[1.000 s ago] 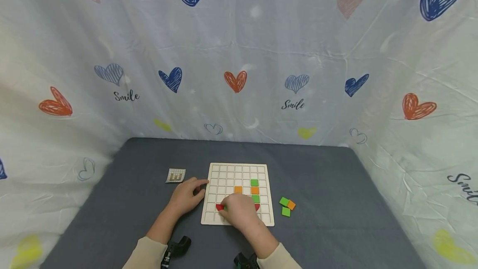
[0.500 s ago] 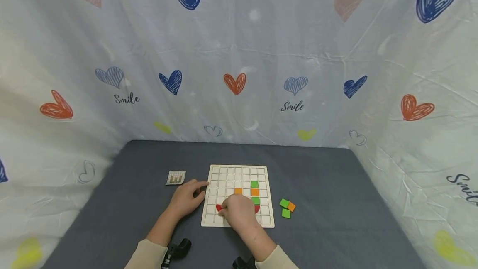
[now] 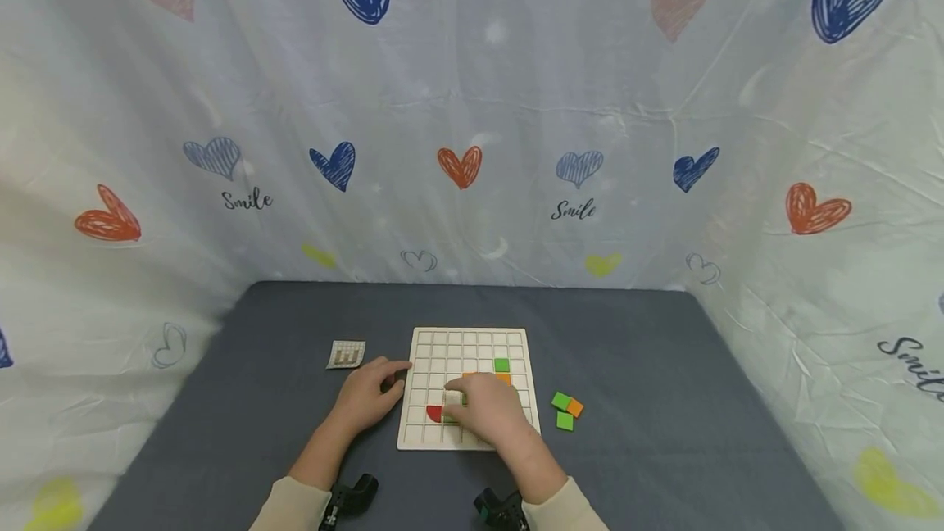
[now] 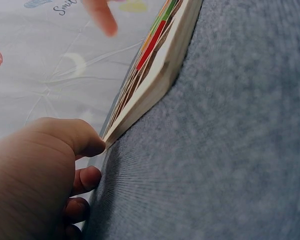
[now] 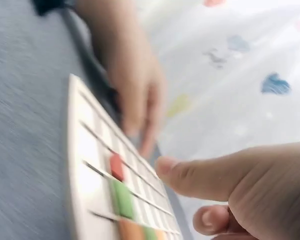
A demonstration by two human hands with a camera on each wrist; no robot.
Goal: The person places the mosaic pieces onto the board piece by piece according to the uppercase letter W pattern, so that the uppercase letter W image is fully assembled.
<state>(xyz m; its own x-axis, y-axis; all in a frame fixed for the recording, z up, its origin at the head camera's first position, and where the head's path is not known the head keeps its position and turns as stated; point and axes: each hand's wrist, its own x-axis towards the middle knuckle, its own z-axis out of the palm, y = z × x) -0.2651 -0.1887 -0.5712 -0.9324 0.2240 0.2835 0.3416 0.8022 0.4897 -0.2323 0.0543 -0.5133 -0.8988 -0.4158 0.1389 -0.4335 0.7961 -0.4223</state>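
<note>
A wooden grid board point(image 3: 421, 384) lies on the grey cloth, carrying coloured pieces. My left hand point(image 3: 369, 392) rests at its left edge, fingertips touching the rim; the left wrist view shows one fingertip point(image 4: 96, 145) against the board's corner. Above the board is my right hand point(image 3: 488, 408), thumb and fingers apart with nothing between them. Just left of its fingers sits a rounded red piece point(image 3: 433, 413), with a green tile point(image 5: 122, 199) beside it and an orange tile point(image 5: 130, 229) after that. Another green tile point(image 3: 501, 365) stands farther up the grid. The right hand hides part of the pieces.
Right of the board lie loose tiles: a green one point(image 3: 561, 400), an orange one point(image 3: 575, 407) and a second green one point(image 3: 565, 421). A small printed card point(image 3: 346, 354) lies beyond the left hand. A heart-patterned curtain point(image 3: 509, 105) hangs around the table.
My right hand has let go of a piece at the red piece's side and moved slightly right, its fingers spread. A green tile shows there. The left hand stays at the board's edge.
</note>
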